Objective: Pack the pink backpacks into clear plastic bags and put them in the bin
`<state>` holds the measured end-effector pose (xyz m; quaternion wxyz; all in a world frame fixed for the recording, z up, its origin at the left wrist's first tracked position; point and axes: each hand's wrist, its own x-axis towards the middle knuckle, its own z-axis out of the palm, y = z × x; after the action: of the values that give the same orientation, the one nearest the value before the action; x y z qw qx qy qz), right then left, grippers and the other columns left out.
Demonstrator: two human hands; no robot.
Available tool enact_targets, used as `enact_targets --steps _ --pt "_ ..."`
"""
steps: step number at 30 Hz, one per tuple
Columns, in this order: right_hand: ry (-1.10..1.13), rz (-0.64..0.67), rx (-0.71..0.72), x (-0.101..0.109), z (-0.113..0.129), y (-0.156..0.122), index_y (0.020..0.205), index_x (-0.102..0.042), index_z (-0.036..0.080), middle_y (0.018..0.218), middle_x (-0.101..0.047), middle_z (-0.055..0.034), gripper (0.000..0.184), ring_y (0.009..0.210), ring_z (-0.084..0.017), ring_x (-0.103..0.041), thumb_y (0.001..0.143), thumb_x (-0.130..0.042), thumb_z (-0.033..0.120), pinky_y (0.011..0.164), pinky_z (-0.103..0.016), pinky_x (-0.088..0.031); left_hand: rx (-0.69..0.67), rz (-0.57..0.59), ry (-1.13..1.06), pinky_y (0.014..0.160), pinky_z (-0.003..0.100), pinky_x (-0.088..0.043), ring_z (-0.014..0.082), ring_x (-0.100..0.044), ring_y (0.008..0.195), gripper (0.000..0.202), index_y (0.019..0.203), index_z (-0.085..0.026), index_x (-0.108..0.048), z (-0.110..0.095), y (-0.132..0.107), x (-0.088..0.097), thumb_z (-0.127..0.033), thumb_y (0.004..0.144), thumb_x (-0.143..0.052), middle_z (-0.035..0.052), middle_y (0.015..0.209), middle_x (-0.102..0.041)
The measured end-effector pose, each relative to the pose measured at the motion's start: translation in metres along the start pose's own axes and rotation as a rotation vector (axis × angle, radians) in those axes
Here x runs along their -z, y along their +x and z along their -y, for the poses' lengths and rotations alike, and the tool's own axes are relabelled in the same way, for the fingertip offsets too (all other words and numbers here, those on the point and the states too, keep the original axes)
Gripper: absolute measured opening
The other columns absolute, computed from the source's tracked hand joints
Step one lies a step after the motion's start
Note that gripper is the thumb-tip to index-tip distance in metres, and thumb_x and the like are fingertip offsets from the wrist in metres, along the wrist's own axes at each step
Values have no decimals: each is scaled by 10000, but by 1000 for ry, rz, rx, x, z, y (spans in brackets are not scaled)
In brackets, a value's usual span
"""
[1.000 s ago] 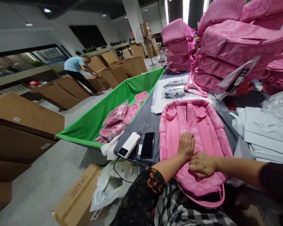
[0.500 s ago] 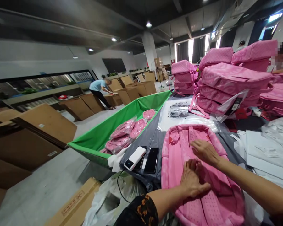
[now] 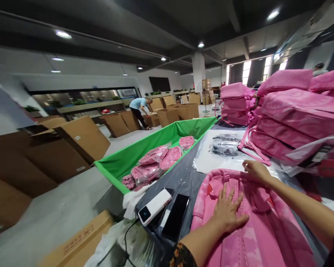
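Note:
A pink backpack lies on the table with its padded back and shoulder straps facing up. My left hand rests flat on the straps, fingers spread. At the backpack's top edge is my right hand, its fingers curled together beside the printed plastic bags. What those fingers hold, if anything, is hidden. The flat white bags with black print lie just beyond the backpack's top.
Stacked pink backpacks rise at the right. A green bin with several wrapped pink bags stands left of the table. A white power bank and a black phone lie nearby. Farther off, a person bends over cardboard boxes.
My right hand has moved from the middle of the backpack to its top edge. My left hand has flattened and spread its fingers on the straps. The view has shifted.

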<state>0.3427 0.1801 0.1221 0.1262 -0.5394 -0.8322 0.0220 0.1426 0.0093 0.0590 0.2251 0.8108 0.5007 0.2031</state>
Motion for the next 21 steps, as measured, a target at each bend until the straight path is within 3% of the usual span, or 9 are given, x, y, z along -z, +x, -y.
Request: enact_targets --steps 3,6,9,12,17,21 --pt "106 42 -2 -31 7 68 863 -672 211 816 -724 -75 178 732 -202 -658 914 -527 300 607 -276 -386 25 22 -116 1265 656 11 360 109 1584 813 1611 -356 -283 -3 -7 5 -689 915 -540 59 1731 -86" --pt "223 112 28 -77 20 118 730 -619 220 710 -680 -24 161 659 -186 -626 753 -730 334 602 -272 -409 22 35 -209 1269 647 35 349 129 1582 783 1606 -373 -292 -1 -9 10 -666 922 -534 17 1732 -37" --pt "295 177 16 -112 15 142 563 -539 226 583 -608 0 295 574 -179 -569 610 -816 317 562 -284 -375 24 53 -265 1259 680 43 364 141 1578 756 1613 -410 -246 3 -7 11 -630 941 -514 -28 1730 -16" --pt "331 193 -8 -129 0 150 498 -513 232 506 -537 4 339 560 -173 -520 676 -762 379 564 -301 -340 58 77 -283 1253 692 59 370 148 1577 770 1630 -381 -200 5 -5 11 -609 960 -503 -8 1731 -16" --pt "287 -35 -208 -116 -9 152 702 -578 229 636 -594 -61 246 627 -215 -534 877 -502 384 598 -331 -362 55 73 -305 1264 665 69 347 130 1586 787 1629 -351 -223 8 -4 7 -626 954 -522 6 1731 -57" --pt "220 -285 -358 -68 -11 146 944 -607 184 701 -606 -144 398 620 -274 -526 960 -276 404 582 -373 -359 37 52 -304 1265 674 38 349 104 1592 764 1620 -358 -256 8 -3 9 -614 952 -523 11 1731 -109"
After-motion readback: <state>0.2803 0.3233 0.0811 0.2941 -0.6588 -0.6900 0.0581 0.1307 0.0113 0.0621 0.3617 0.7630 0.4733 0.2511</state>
